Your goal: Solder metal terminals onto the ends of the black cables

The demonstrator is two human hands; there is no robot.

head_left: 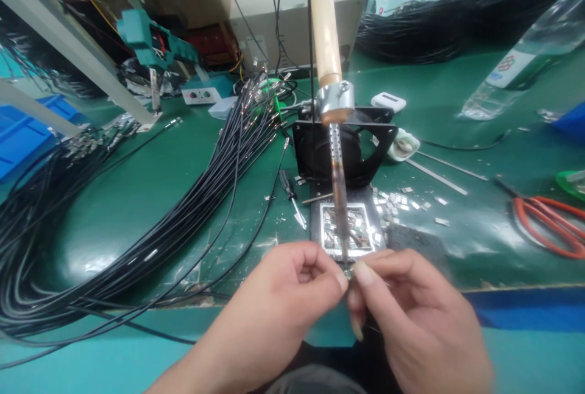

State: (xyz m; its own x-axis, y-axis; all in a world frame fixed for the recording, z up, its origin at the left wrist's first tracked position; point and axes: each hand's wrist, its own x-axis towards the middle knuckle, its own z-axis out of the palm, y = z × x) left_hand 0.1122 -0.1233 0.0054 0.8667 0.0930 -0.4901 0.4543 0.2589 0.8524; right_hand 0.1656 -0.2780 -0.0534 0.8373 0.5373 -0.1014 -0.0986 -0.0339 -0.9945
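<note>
My left hand [297, 296] is closed, its thumb and forefinger pinched together. Facing it, my right hand [411, 315] is closed in a similar pinch. Between the two sets of fingertips sits a tiny metal part [348, 273], mostly covered, so its kind does not show. Right above the fingertips is the tip of a soldering iron [338, 181], which points downward and has a wooden handle. Behind it lies a square metal-rimmed tray [322, 229] with small metal pieces inside. Loose metal tabs [397, 199] are scattered to the tray's right.
A thick bundle of black cables [196, 193] curves across the left side. A black fan [315, 150] stands behind the iron. A small screwdriver [287, 186] lies left of the tray. At the right are orange-handled scissors [548, 217] and a plastic bottle [507, 71].
</note>
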